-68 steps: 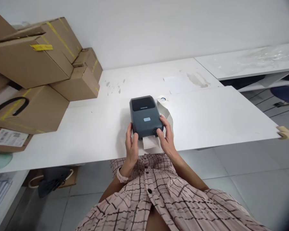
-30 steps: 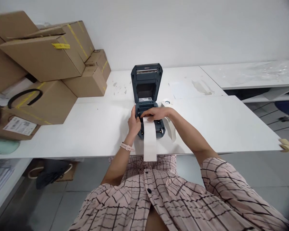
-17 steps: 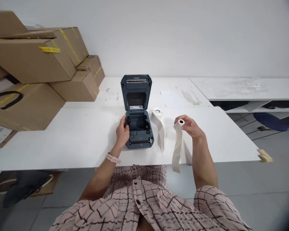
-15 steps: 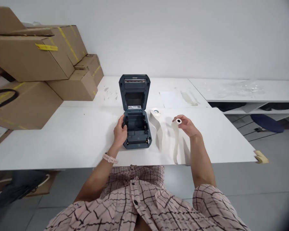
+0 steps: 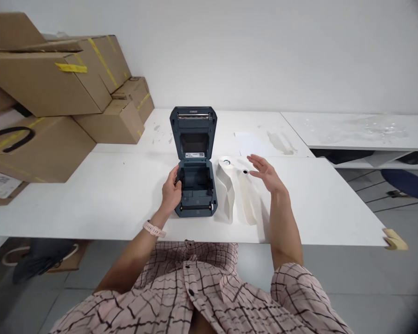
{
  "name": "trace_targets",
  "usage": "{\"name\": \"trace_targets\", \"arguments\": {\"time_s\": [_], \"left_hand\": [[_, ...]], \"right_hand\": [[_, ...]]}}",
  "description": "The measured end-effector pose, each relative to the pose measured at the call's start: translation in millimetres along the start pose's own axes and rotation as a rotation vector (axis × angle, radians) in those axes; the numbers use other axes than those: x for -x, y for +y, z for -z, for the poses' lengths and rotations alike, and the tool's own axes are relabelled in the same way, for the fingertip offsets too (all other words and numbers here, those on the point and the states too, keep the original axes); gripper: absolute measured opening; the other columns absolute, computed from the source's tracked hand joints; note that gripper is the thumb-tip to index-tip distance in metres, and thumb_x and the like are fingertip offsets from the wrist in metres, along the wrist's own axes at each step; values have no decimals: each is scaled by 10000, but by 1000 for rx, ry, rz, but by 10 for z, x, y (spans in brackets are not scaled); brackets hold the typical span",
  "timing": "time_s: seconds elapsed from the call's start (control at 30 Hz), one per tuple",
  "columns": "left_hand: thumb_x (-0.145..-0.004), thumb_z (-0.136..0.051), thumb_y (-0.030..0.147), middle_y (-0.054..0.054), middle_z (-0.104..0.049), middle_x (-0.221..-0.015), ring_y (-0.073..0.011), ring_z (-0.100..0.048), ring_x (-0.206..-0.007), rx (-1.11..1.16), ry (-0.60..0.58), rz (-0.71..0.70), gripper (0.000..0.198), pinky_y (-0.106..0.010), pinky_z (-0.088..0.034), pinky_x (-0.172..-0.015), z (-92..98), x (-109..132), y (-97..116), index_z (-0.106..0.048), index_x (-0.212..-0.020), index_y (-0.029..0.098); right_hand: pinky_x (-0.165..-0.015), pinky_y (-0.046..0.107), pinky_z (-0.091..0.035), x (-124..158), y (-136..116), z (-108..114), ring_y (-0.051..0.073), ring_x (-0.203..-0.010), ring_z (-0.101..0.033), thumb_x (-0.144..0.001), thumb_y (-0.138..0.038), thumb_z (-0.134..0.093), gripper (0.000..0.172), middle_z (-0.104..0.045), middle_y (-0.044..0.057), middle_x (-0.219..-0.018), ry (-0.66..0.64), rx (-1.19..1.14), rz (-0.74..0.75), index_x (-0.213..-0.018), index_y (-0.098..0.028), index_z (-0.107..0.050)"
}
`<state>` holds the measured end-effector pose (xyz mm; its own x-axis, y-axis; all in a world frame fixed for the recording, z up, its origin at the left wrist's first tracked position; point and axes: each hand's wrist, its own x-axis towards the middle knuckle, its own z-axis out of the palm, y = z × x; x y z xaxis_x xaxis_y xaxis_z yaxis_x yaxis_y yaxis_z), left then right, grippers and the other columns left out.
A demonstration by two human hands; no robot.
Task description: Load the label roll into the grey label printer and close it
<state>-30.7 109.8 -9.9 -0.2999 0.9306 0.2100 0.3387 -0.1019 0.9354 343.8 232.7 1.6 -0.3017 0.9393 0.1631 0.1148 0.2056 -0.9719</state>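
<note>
A dark grey label printer (image 5: 196,197) stands on the white table with its lid (image 5: 194,134) raised and its inner bay showing. My left hand (image 5: 172,190) grips the printer's left side, thumb over the rim. To the right of the printer, a roll of white labels (image 5: 226,162) sits on the table with a long strip trailing toward me. Beside it stands a smaller paper roll (image 5: 245,178) with a dark core, its strip also unrolled toward the front. Just right of that roll, my right hand (image 5: 264,172) is open, fingers spread, holding nothing.
Cardboard boxes (image 5: 48,83) with yellow tape are piled at the left of the table (image 5: 90,204). Clear plastic (image 5: 362,130) lies on the shelf unit at the right back. A blue stool (image 5: 407,183) stands below, and something yellowish (image 5: 395,239) is at the right corner.
My right hand has let go of the smaller paper roll, which now stands on the table slightly nearer the printer. Its fingers have spread. My left hand stays on the printer.
</note>
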Motion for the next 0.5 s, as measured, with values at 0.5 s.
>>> {"name": "trace_targets", "arguments": {"time_s": [0.5], "left_hand": [[-943, -502, 170, -69, -572, -1552, -264, -510, -1464, 10, 5, 51, 555, -487, -393, -1234, -27, 59, 116, -521, -1487, 278]], "right_hand": [[-931, 469, -569, -592, -247, -680, 303, -1089, -681, -702, -513, -699, 697, -696, 135, -1267, 106, 357, -43, -1309, -202, -557]]}}
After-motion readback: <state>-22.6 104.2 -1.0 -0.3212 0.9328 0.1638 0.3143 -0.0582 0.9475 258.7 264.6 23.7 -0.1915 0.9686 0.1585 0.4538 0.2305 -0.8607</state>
